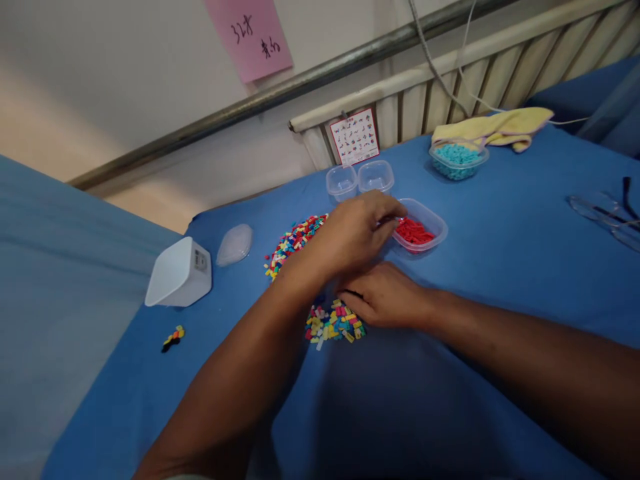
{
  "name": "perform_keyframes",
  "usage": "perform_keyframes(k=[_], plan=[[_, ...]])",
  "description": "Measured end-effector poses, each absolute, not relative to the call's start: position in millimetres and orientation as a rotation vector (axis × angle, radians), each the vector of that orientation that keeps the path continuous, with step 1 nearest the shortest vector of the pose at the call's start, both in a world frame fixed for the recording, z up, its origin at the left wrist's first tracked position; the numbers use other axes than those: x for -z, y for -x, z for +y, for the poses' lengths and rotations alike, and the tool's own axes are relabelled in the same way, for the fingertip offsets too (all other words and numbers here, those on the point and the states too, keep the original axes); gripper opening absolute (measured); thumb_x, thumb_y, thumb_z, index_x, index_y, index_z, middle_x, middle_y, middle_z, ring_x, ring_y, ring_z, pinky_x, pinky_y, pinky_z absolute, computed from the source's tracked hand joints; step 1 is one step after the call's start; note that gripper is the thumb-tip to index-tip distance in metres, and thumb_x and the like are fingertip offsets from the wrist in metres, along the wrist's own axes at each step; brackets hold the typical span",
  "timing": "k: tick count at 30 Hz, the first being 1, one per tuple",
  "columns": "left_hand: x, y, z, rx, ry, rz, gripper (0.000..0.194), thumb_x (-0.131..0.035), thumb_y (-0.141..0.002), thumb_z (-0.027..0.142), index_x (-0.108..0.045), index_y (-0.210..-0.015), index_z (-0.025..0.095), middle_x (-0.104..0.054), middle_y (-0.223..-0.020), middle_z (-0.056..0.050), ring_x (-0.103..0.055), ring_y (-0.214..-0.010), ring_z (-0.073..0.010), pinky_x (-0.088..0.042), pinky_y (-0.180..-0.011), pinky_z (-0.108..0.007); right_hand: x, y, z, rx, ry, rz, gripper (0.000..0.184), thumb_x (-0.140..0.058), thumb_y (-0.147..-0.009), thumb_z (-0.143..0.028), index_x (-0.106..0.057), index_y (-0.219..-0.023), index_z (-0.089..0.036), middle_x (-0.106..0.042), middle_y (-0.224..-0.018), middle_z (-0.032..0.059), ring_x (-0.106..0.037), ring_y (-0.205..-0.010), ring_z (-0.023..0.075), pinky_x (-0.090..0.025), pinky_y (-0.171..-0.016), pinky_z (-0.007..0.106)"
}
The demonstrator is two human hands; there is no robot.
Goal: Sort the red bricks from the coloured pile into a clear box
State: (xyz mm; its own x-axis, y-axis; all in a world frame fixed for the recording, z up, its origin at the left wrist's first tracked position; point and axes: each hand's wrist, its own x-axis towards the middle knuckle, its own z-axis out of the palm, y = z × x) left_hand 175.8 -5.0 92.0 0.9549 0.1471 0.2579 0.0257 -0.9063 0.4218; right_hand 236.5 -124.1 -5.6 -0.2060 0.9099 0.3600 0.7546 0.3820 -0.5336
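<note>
My left hand (357, 230) reaches across to the rim of a clear tub of red pieces (419, 230), its fingertips pinched together over the tub; what they hold is too small to make out. My right hand (383, 293) rests palm down on the blue cloth, fingers curled at the edge of a pile of mixed coloured pieces (334, 323). A second spread of coloured pieces (293, 241) lies behind my left wrist.
Two empty clear tubs (359, 179) stand behind, beside a printed card (356, 136). A tub of turquoise pieces (457, 160) sits under a yellow cloth (493, 128). A tipped white container (179, 273), a clear lid (235, 244) and a few stray pieces (173, 337) lie left.
</note>
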Motion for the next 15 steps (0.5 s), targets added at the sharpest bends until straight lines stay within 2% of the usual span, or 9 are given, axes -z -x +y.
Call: perform_keyframes(k=[8, 15], plan=[[-95, -72, 40, -0.402, -2.634, 0.704, 0.019, -0.064, -0.098, 0.024, -0.081, -0.105, 0.02, -0.079, -0.099, -0.003, -0.071, -0.093, -0.0183, -0.055, -0.086, -0.033, 10, -235, -128, -0.383, 1.374, -1.966, 0.023, -0.055, -0.111, -0.028, -0.076, -0.108, -0.02, -0.081, -0.103, 0.0038, -0.074, -0.093, 0.0206, -0.046, -0.081, 0.033], [-64, -9, 38, -0.245, -2.583, 0.941, 0.015, -0.065, -0.098, 0.023, -0.08, -0.099, 0.02, -0.078, -0.097, -0.004, -0.071, -0.089, -0.019, -0.052, -0.078, -0.032, 11, -235, -133, -0.405, 1.36, -1.947, 0.022, -0.056, -0.111, -0.025, -0.077, -0.111, -0.021, -0.081, -0.103, 0.0032, -0.075, -0.093, 0.0194, -0.049, -0.083, 0.033]])
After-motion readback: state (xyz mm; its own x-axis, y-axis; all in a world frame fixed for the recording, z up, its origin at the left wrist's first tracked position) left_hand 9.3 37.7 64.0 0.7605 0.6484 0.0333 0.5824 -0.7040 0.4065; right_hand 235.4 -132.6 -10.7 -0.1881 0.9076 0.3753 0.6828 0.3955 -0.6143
